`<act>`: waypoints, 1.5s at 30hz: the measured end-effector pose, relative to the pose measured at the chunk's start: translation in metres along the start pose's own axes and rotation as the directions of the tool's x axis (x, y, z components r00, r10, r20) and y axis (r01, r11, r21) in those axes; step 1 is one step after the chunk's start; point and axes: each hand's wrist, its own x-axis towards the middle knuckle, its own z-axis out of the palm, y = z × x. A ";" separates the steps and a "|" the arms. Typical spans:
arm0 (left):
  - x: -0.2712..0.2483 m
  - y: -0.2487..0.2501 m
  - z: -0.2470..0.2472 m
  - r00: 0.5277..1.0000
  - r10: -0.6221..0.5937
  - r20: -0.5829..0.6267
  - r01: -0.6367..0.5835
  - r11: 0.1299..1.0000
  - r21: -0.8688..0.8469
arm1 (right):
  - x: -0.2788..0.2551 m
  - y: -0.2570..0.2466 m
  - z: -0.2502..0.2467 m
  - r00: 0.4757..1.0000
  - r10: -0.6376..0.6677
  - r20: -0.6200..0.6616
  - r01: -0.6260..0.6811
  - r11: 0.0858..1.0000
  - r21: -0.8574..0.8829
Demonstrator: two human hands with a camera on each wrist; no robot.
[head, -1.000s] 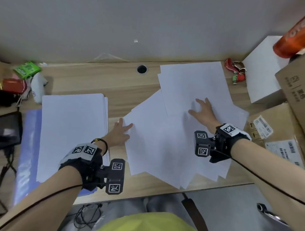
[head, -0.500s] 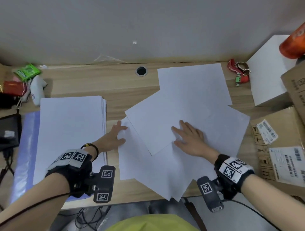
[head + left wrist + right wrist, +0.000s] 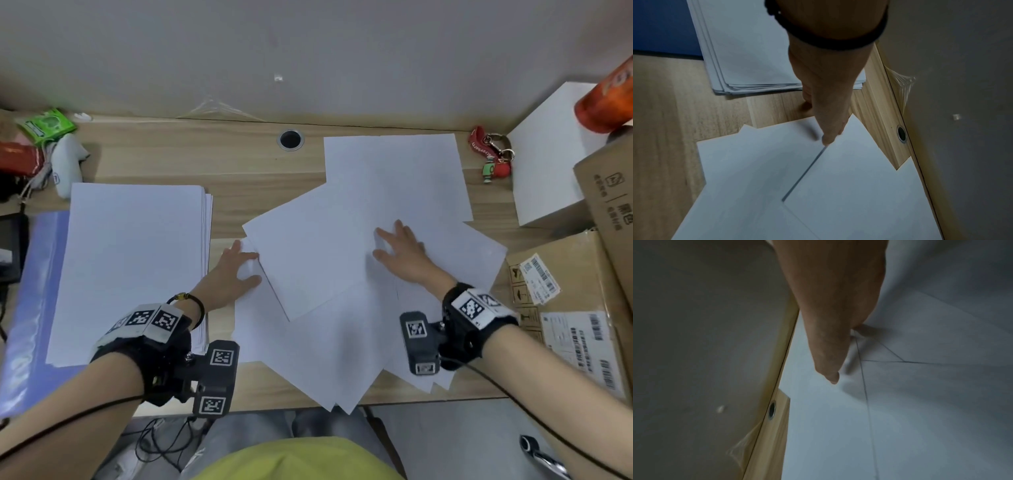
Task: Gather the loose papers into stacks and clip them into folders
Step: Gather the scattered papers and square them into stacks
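We've got the loose sheets (image 3: 342, 274) fanned out crooked just right of the neat stack (image 3: 133, 267), with our right hand (image 3: 407, 255) lying flat and fingers spread on the top sheet and our left hand (image 3: 236, 270) at the pile's stack-side edge, fingers straight and nothing pinched. Plain paper like this is probably light, floppy and slick sheet-on-sheet, so pressing down from above likely drags only the top one. Best bet, we reckon, is to push in from both side edges to square the sheets, then pinch the whole bundle by its edges so nothing fans out or creases.
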 end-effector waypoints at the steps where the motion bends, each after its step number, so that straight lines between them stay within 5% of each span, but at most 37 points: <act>1: 0.000 0.001 0.000 1.000 -0.013 -0.001 0.013 0.999 -0.036 | -0.006 -0.001 0.005 1.000 -0.017 0.023 0.017 1.000 -0.015; 5: 0.000 0.003 -0.002 0.999 -0.043 -0.007 0.041 0.977 -0.210 | -0.027 -0.005 0.011 0.994 -0.043 0.105 0.045 0.999 -0.017; 10: 0.002 0.016 0.000 0.952 -0.162 -0.260 0.058 0.928 -0.368 | -0.036 -0.005 0.008 0.978 -0.093 0.186 0.092 0.996 0.014; 14: 0.006 0.020 0.008 0.913 -0.237 -0.332 0.114 0.930 -0.349 | -0.028 0.008 -0.019 0.996 -0.084 0.002 0.079 0.945 0.318; 17: 0.005 0.021 0.011 0.906 -0.260 -0.334 0.148 0.934 -0.326 | -0.017 0.035 -0.045 0.975 0.114 -0.190 -0.025 0.909 0.416; 20: 0.005 0.022 0.014 0.909 -0.257 -0.329 0.152 0.937 -0.314 | -0.012 0.052 -0.047 0.966 0.215 -0.143 -0.130 0.884 0.449; 26: 0.006 0.022 0.022 0.918 -0.236 -0.318 0.122 0.933 -0.338 | -0.018 0.022 -0.011 0.998 0.045 -0.043 -0.016 0.855 0.518; 32: 0.013 0.025 0.017 0.919 -0.269 -0.289 0.165 0.927 -0.338 | -0.023 0.018 -0.006 0.985 0.123 -0.122 0.017 0.629 0.777; 37: 0.009 0.033 0.018 0.963 -0.171 -0.209 0.045 0.864 -0.502 | -0.030 0.033 -0.002 0.965 0.241 -0.107 -0.074 0.637 0.767; 41: 0.001 0.042 0.014 0.975 -0.083 -0.206 -0.042 0.841 -0.540 | -0.036 0.032 -0.002 0.986 0.165 0.018 -0.129 0.695 0.707; 45: -0.002 0.039 0.007 0.957 -0.082 -0.277 -0.087 0.832 -0.547 | -0.036 0.035 -0.008 0.989 0.133 -0.065 -0.055 0.736 0.675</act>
